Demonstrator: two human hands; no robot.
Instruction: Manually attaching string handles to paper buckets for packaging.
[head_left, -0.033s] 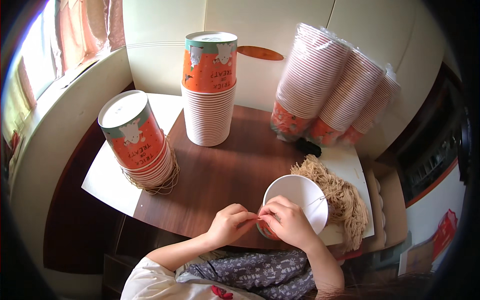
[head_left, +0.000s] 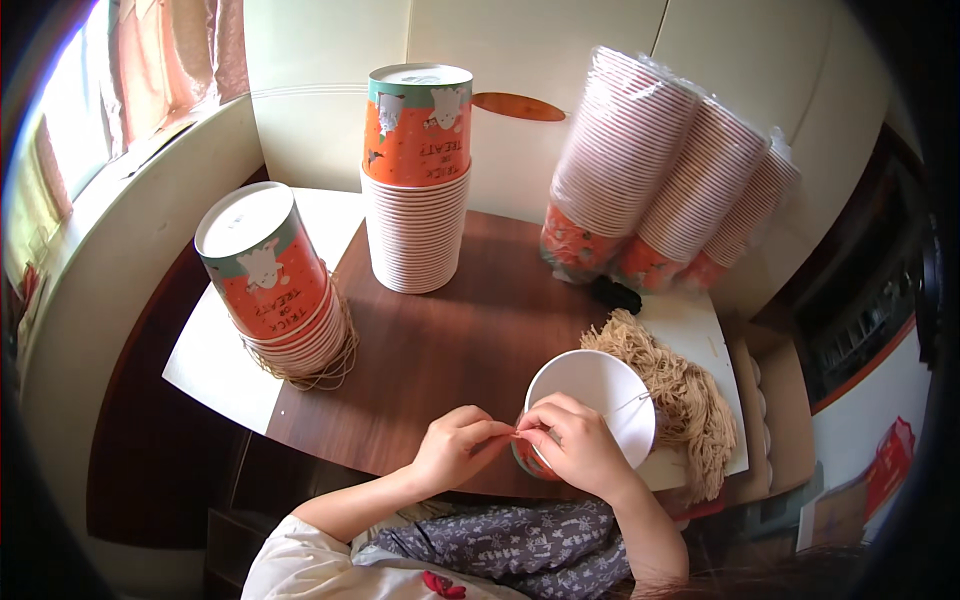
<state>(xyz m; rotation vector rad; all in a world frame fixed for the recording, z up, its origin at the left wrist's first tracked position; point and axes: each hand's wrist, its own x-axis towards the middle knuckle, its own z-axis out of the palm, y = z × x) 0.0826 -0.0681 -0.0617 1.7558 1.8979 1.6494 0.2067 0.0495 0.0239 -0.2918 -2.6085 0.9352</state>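
Observation:
An orange paper cup with a white inside (head_left: 595, 395) stands at the near edge of the brown table (head_left: 450, 340). My right hand (head_left: 572, 442) grips its near rim and side. My left hand (head_left: 458, 445) meets it at the rim, fingertips pinched on a thin beige string end (head_left: 512, 434). A fine string (head_left: 628, 405) crosses the cup's mouth toward a heap of beige string loops (head_left: 680, 395) to the right of the cup.
Two upside-down stacks of orange cups stand on the table: one at the back middle (head_left: 417, 180), one on the left (head_left: 275, 280) with strings hanging under it. Wrapped sleeves of cups (head_left: 660, 175) lean at the back right. A cardboard box (head_left: 770, 400) sits to the right.

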